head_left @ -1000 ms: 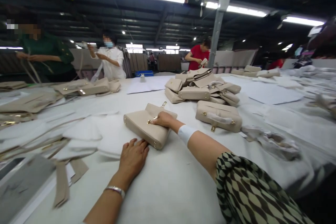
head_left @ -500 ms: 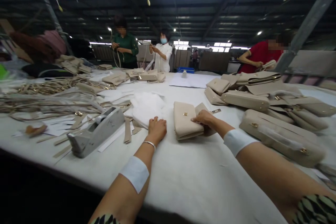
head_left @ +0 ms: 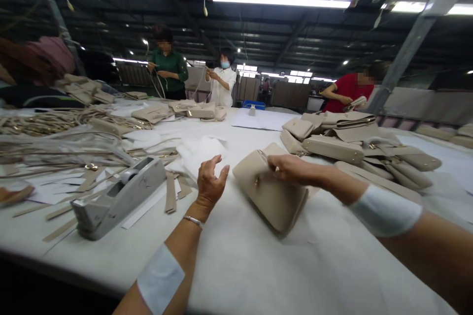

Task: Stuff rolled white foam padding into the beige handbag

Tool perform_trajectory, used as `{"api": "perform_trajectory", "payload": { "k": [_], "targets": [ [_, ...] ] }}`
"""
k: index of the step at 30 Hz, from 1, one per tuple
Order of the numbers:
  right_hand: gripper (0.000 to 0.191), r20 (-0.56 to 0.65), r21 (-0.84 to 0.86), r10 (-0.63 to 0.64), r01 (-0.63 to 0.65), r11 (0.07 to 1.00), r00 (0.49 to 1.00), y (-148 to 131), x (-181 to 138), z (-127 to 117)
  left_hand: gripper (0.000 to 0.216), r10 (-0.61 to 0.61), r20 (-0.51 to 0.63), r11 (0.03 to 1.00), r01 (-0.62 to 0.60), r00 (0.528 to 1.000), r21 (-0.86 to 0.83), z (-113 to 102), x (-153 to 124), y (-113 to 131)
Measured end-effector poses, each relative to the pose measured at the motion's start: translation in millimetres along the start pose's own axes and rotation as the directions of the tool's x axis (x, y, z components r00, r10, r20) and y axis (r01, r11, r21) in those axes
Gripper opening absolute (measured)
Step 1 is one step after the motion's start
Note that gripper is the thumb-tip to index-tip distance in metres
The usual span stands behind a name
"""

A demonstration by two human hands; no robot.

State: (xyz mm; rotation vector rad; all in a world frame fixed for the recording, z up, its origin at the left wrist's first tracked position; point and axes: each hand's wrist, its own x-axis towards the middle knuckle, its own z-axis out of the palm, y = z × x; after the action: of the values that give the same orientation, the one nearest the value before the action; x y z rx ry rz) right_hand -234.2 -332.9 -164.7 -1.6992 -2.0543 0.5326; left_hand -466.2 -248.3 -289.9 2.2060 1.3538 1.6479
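Observation:
My right hand [head_left: 293,167] grips the top edge of a beige handbag [head_left: 268,192] and holds it tilted up off the white table [head_left: 258,266]. A small gold clasp shows on the bag's front. My left hand [head_left: 210,181] hovers just left of the bag, raised off the table with its fingers apart and nothing in it. A silver bracelet sits on that wrist, and white patches are stuck on both forearms.
A grey tape dispenser [head_left: 118,196] stands at the left front among beige strips and white sheets. A pile of beige handbags [head_left: 354,140] lies at the right. Straps and cords [head_left: 48,130] cover the far left. Three people work across the table.
My right hand has lifted and tilted the handbag, which lay flat before. My left hand has risen off the table and opened beside the bag. The view has shifted slightly.

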Motion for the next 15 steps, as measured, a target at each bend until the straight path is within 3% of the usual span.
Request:
{"api": "perform_trajectory", "payload": {
  "k": [3, 5, 7, 11, 15],
  "targets": [
    [0.016, 0.147, -0.126, -0.216, 0.235, 0.964, 0.965, -19.8, -39.8, 28.9, 0.043, 0.218, 0.034, 0.961, -0.208, 0.975, -0.182, -20.9, -0.6, 21.7],
    [0.013, 0.214, -0.178, -0.325, 0.364, 0.914, 0.921, -28.5, -60.6, 40.7, 0.042, 0.377, 0.173, 0.920, -0.346, 0.910, -0.185, -32.8, -1.1, 33.9],
    [0.009, 0.264, -0.161, -0.344, 0.393, 0.906, 0.901, -33.6, -72.7, 44.0, 0.033, 0.449, 0.261, 0.893, -0.424, 0.854, -0.149, -41.8, -0.6, 40.9],
    [0.013, 0.300, -0.014, -0.208, 0.223, 0.975, 0.931, -32.8, -75.0, 41.6, 0.041, 0.397, 0.328, 0.915, -0.396, 0.857, -0.072, -52.4, 2.4, 41.5],
    [0.015, 0.110, -0.035, -0.043, 0.047, 0.998, 0.993, -27.1, -57.9, 44.9, 0.012, 0.309, 0.421, 0.951, -0.263, 0.853, -0.164, -59.6, 5.0, 38.4]
  ]
}}
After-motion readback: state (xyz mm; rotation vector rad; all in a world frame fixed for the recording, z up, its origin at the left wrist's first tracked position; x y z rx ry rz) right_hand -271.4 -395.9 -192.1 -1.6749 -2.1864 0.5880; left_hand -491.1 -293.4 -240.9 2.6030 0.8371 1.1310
